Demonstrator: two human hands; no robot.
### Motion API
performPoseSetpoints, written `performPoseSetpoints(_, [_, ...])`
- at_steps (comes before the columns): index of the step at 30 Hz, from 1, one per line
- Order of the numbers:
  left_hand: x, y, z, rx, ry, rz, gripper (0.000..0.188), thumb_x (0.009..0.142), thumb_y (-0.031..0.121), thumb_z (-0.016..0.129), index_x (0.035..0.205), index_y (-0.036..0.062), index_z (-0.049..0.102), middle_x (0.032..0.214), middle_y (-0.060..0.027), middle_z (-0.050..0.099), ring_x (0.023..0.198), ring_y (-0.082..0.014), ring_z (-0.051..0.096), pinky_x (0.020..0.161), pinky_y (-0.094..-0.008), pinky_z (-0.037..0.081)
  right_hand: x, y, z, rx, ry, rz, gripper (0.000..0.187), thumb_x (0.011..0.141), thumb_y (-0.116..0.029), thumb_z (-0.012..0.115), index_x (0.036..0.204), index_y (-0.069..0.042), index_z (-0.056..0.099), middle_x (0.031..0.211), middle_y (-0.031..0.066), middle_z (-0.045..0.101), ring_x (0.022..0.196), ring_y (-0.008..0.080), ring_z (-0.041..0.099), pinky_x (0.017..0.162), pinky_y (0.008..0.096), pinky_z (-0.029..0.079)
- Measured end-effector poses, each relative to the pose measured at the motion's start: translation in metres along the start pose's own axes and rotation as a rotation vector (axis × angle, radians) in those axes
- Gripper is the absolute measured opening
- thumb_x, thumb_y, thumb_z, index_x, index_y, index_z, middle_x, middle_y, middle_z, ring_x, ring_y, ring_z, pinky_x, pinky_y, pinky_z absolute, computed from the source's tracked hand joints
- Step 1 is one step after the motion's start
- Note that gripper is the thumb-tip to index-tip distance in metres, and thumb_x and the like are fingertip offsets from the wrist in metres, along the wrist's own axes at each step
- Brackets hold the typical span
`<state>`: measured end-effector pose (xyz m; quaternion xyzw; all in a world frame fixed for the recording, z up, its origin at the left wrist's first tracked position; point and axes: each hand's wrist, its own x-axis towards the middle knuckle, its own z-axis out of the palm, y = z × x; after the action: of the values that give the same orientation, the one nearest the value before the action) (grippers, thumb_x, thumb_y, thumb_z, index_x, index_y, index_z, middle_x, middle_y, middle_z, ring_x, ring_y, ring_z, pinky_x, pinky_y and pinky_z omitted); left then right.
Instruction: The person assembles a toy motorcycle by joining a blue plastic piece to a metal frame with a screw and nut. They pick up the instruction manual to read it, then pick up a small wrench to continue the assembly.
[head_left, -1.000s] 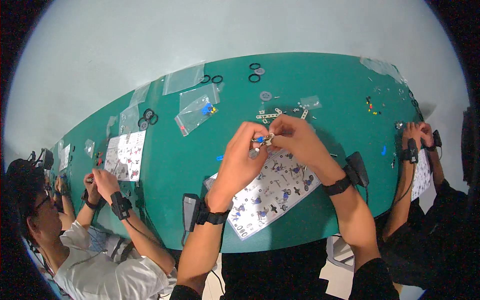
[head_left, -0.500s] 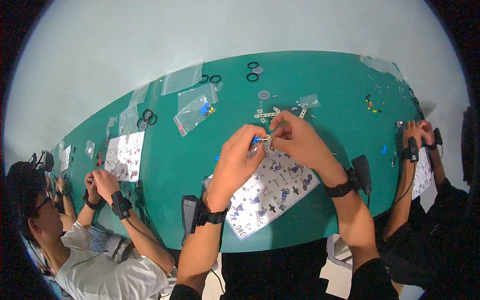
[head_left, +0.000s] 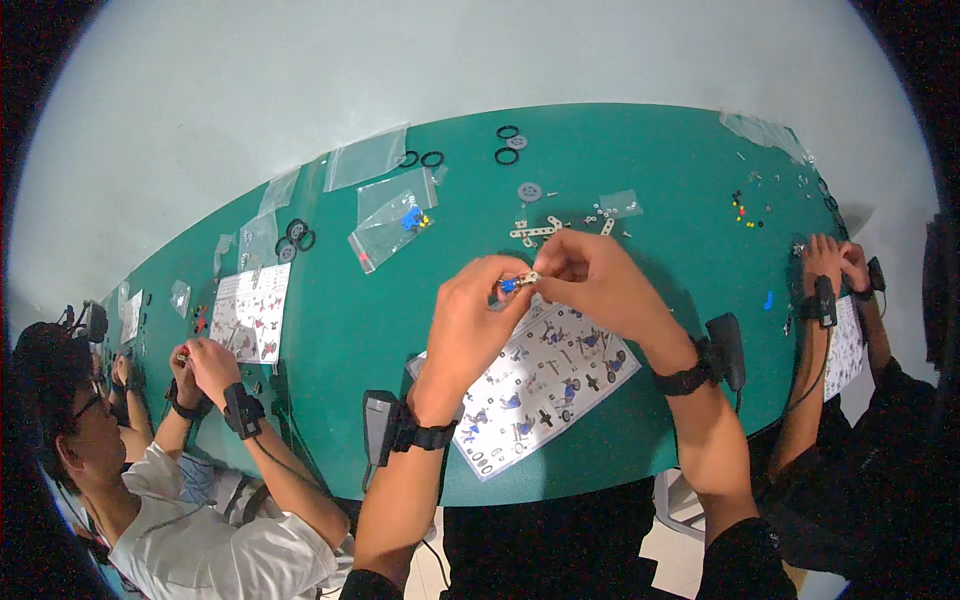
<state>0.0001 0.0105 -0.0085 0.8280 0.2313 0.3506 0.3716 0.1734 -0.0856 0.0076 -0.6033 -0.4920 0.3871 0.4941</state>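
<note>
Your fingers [head_left: 508,292] on both hands are pinched on a small part [head_left: 520,281] with a blue piece, held between your left hand [head_left: 470,325] and right hand [head_left: 598,280] above the instruction sheet [head_left: 540,385]. Metal strips [head_left: 535,231] and bags [head_left: 390,225] lie beyond on the green desk [head_left: 680,170].

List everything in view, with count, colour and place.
small assembly: one, pale with blue part, pinched between both hands
instruction sheet: one, white, under the hands
second sheet: one, white, far left
plastic bags: several, clear, left of centre
rings: several, black, far edge
pale strips: few, beyond the hands
table: one, green
co-workers' hands: left and right sides
left hand: one, holding assembly
right hand: one, holding assembly
</note>
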Motion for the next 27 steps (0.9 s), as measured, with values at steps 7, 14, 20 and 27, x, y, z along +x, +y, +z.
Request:
performPoseSetpoints(7, [0.0,0.003,-0.001,-0.033,-0.012,-0.068,0.016,0.085,0.004,0.079,0.099,0.0014,0.072,0.087,-0.0053,0.072,0.077,-0.0122,0.063,0.072,-0.0279,0.052,-0.006,-0.012,0.006,-0.267,0.119,-0.103,0.012,0.091,-0.008,0.071,0.099,0.001,0.068,0.082,0.0019,0.068,0.075,0.0072,0.062,0.068,0.0263,0.052])
performPoseSetpoints(14, [0.0,0.0,0.005,-0.138,-0.052,-0.107,0.018,0.085,0.004,0.078,0.101,0.0014,0.071,0.087,-0.008,0.073,0.07,-0.0156,0.059,0.066,-0.0291,0.05,-0.002,-0.009,0.003,-0.37,0.178,-0.147,0.015,0.092,-0.011,0.073,0.1,0.002,0.07,0.081,0.0028,0.07,0.074,0.0081,0.063,0.067,0.0269,0.051])
performPoseSetpoints(20, [0.001,0.003,0.0,-0.15,-0.053,-0.198,0.01,0.089,0.0,0.076,0.097,-0.0014,0.071,0.086,-0.0007,0.071,0.077,-0.0055,0.06,0.071,-0.0223,0.05,-0.003,-0.008,0.001,-0.299,0.087,-0.085,0.017,0.088,-0.008,0.075,0.1,0.003,0.07,0.083,0.0022,0.069,0.075,0.0069,0.063,0.069,0.0252,0.052])
performPoseSetpoints(27, [0.0,0.006,-0.002,-0.169,-0.075,-0.227,0.014,0.089,0.001,0.076,0.102,0.0006,0.073,0.085,-0.0005,0.071,0.076,-0.006,0.061,0.072,-0.0234,0.051,-0.003,-0.007,0.004,-0.313,0.103,-0.016,0.016,0.085,-0.006,0.074,0.098,0.002,0.069,0.083,0.0014,0.068,0.075,0.0059,0.062,0.067,0.0249,0.051])
